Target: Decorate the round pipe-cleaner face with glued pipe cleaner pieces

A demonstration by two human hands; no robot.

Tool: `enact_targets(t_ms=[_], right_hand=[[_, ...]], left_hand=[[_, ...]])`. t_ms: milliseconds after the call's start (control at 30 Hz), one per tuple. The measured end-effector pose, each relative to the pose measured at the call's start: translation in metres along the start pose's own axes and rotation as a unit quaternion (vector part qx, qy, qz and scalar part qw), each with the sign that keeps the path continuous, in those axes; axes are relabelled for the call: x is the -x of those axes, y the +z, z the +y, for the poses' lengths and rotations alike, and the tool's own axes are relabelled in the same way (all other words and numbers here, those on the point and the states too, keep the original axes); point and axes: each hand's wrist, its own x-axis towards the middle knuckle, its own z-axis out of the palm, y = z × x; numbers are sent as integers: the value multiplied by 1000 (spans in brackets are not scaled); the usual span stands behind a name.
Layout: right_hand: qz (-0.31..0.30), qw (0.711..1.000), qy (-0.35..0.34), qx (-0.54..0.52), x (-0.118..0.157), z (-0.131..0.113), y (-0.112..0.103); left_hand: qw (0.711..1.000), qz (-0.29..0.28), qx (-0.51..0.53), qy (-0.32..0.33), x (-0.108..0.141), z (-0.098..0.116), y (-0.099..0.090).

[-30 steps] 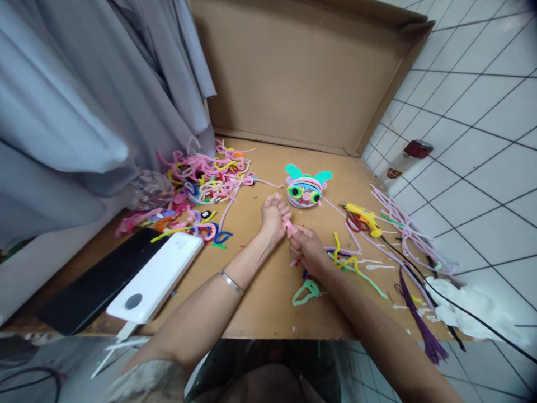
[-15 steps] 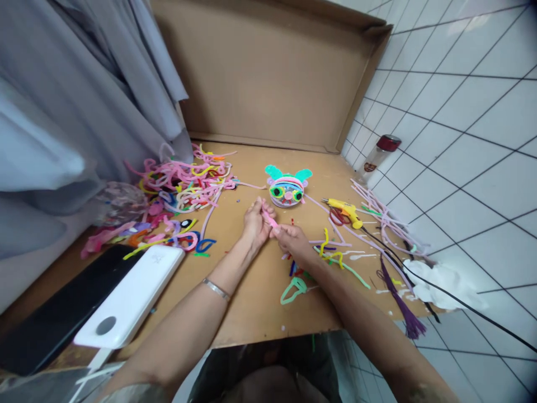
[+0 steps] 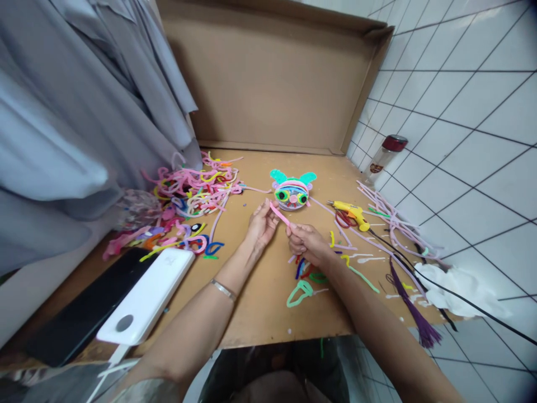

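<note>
A short pink pipe cleaner (image 3: 280, 214) stretches between my two hands above the middle of the table. My left hand (image 3: 263, 224) pinches its upper left end between thumb and fingers. The lower right end sits in the closed fingers of my right hand (image 3: 308, 243). Just beyond them stands a colourful pipe-cleaner animal head (image 3: 291, 195) with green ears, yellow-rimmed green eyes and a pink nose. Near my right forearm lie a pale green pipe-cleaner loop (image 3: 300, 293) and several small coloured pieces, partly hidden by the arm.
Tangled pipe cleaners (image 3: 201, 187) heap at the left, behind a white power bank (image 3: 146, 296) and a black slab (image 3: 84, 308). On the right lie a yellow glue gun (image 3: 353, 214), red-handled scissors (image 3: 344, 219), a purple tassel (image 3: 415, 310) and white tissue (image 3: 457, 288). A red-lidded jar (image 3: 385, 158) stands by the tiles.
My hands have moved slightly apart, so more of the pink pipe cleaner shows between them. The whole view has shifted a little, moving the scene rightward.
</note>
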Motion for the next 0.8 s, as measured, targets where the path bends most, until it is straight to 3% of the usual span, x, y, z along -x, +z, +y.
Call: enact_targets(t_ms=[267, 533, 800], right_hand=[[2, 1000, 4, 10, -2, 3, 2], [69, 995, -52, 54, -3, -2, 0], [92, 982, -61, 154, -3, -6, -14]], left_hand=[[999, 33, -7, 39, -2, -2, 0], [992, -82, -91, 10, 8, -12, 2], [964, -177, -188, 56, 15, -30, 0]])
